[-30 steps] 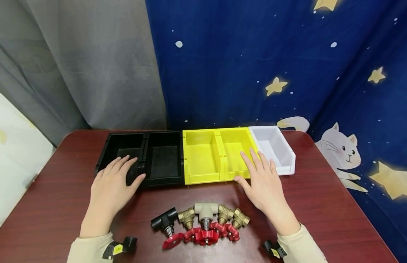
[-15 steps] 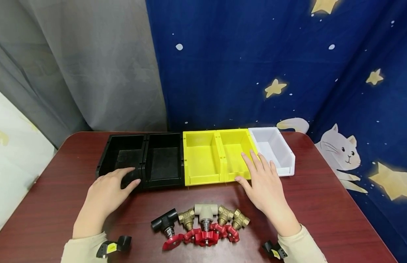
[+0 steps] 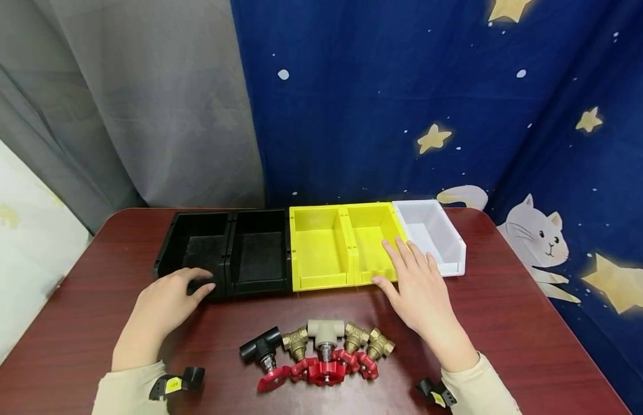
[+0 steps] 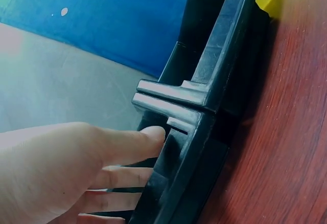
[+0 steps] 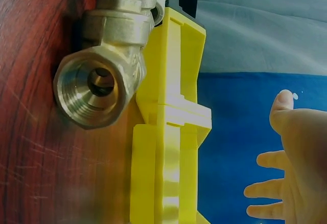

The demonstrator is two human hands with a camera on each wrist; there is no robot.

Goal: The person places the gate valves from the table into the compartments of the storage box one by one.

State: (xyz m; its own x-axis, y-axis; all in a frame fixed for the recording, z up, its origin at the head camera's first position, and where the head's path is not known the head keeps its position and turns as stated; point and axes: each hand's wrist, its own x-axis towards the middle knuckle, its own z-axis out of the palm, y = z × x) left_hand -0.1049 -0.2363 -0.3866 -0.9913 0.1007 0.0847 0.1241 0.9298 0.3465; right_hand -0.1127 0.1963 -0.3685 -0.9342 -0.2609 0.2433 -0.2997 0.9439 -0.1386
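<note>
My left hand (image 3: 162,305) is at the front of the leftmost black bin (image 3: 196,245), fingers bent loosely over its front edge; in the left wrist view the hand (image 4: 76,168) has its thumb and fingers beside the bin's front wall (image 4: 171,183), and firm contact cannot be told. My right hand (image 3: 422,297) hovers with spread fingers in front of the right yellow bin (image 3: 373,248) and holds nothing. The right wrist view shows that hand (image 5: 301,157) apart from the yellow bins (image 5: 173,116).
Between the hands lie valves with red handwheels: a black one (image 3: 261,347), a grey one (image 3: 326,334) and several brass ones (image 3: 356,338). A second black bin (image 3: 259,248), a left yellow bin (image 3: 321,248) and a white bin (image 3: 430,230) complete the row. Curtains hang behind.
My left hand has drawn back toward the front edge of the leftmost black bin, with its fingers lower and more bent. The right hand has hardly moved.
</note>
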